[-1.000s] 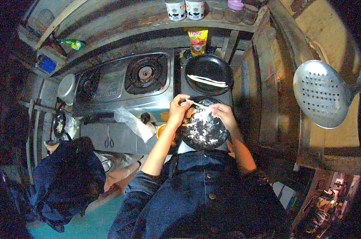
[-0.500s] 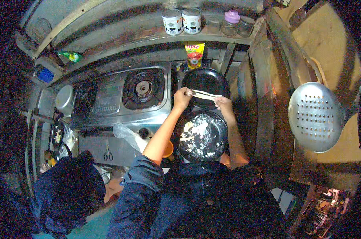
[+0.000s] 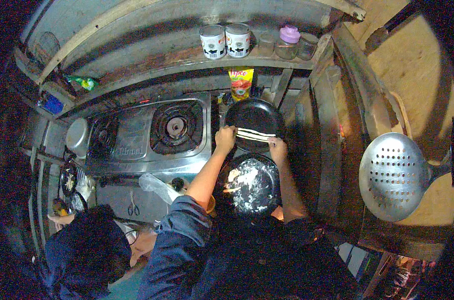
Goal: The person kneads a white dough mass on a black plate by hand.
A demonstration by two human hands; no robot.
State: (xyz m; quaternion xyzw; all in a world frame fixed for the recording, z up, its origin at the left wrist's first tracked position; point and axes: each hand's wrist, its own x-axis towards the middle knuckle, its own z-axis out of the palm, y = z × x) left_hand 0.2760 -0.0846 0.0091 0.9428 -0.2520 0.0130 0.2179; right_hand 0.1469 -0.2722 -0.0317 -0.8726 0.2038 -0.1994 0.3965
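Several thin strips of pale dough (image 3: 256, 135) stretch side by side between my two hands. My left hand (image 3: 226, 138) pinches their left end, and my right hand (image 3: 278, 149) has its fingers closed on the right end. Beneath and behind them stands a dark round pan (image 3: 255, 114), its front part covered by the strips. Nearer to me is a black round tray (image 3: 273, 175) dusted with white flour (image 3: 252, 187). A small piece of dough (image 3: 232, 190) lies on its left side.
A steel gas stove (image 3: 137, 132) stands to the left, with scissors (image 3: 133, 205) and a clear plastic bag (image 3: 154, 186) in front. Another person (image 3: 87, 250) works at lower left. A yellow pouch (image 3: 241, 86) stands behind the pan. A perforated skimmer (image 3: 393, 177) hangs at right.
The dough strips now lie straighter and more spread apart between my hands. Everything sits slightly lower in the view, as my head has shifted. Both hands keep their hold.
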